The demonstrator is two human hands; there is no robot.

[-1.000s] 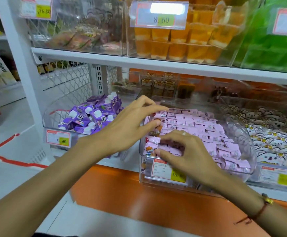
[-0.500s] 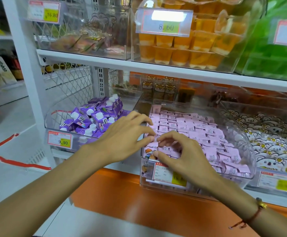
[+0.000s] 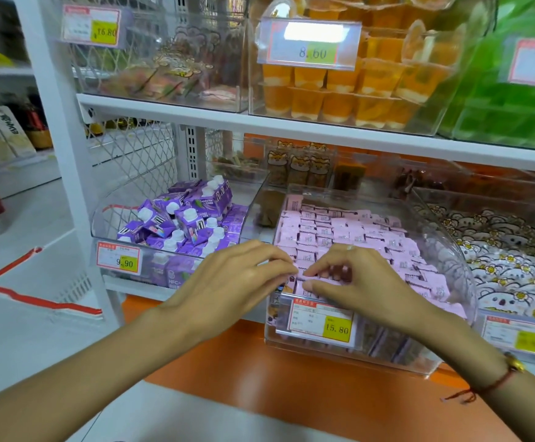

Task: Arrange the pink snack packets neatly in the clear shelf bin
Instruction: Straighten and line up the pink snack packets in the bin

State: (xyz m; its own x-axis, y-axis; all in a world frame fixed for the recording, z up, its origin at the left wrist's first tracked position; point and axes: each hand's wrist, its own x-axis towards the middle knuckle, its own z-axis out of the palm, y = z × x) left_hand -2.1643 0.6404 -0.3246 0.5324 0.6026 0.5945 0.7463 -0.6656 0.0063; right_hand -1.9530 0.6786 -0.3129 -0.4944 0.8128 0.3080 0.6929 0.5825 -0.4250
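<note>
Pink snack packets (image 3: 349, 231) in rows filling the clear plastic shelf bin (image 3: 451, 250), left hand (image 3: 231, 282) and right hand (image 3: 361, 282) pinching packets at the bin's front-left corner, above a 15.80 price tag (image 3: 320, 320).

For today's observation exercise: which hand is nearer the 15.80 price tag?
Right. The right hand sits just above the 15.80 price tag; the left hand is off to its left.

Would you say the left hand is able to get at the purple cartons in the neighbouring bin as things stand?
Probably yes: the left hand sits beside the purple cartons, whose bin is open on top, with nothing between them. It would first have to leave the pink snack packets.
</note>
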